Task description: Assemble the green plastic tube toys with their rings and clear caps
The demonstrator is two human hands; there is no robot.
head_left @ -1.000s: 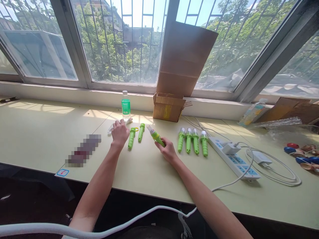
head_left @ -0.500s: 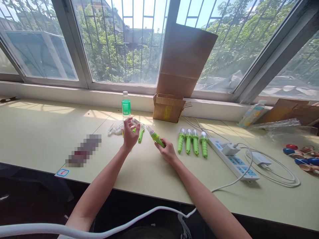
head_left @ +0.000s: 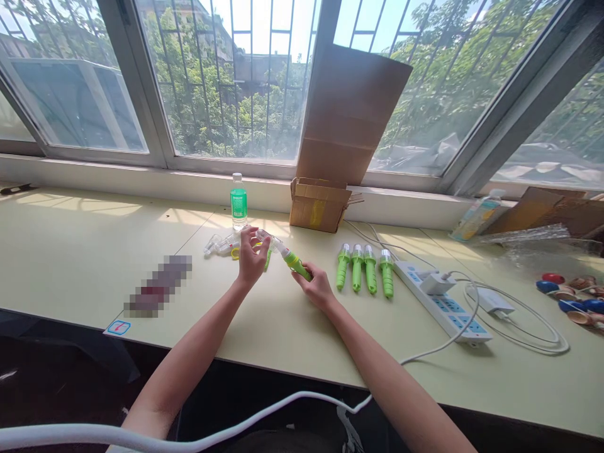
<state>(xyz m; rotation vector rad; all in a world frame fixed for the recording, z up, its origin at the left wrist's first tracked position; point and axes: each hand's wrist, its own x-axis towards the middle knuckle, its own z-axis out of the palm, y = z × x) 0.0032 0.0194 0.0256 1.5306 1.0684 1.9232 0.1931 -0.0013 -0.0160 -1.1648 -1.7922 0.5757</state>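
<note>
My right hand (head_left: 317, 284) is closed round the lower part of a green-handled stick (head_left: 293, 261). Its pale, narrow end tilts up and left. A clear ribbed plastic cap (head_left: 263, 235) is pinched between the thumb and fingers of my left hand (head_left: 253, 257). The cap's open side is close to the stick's pale end; whether they touch I cannot tell. Behind and left of my left hand lie loose clear caps (head_left: 221, 243) and a yellow ring (head_left: 235, 253). Another green handle (head_left: 268, 259) is partly hidden by that hand.
Several green sticks with clear caps (head_left: 357, 267) lie in a row at the right. Beyond them is a white power strip (head_left: 443, 305) with cables. A green-labelled bottle (head_left: 239, 202) and a cardboard box (head_left: 317, 207) stand by the window. Wooden toys (head_left: 573, 296) lie far right.
My left hand has moved slightly right and down, bringing the clear cap to the stick's pale end. My right hand has stayed nearly still.
</note>
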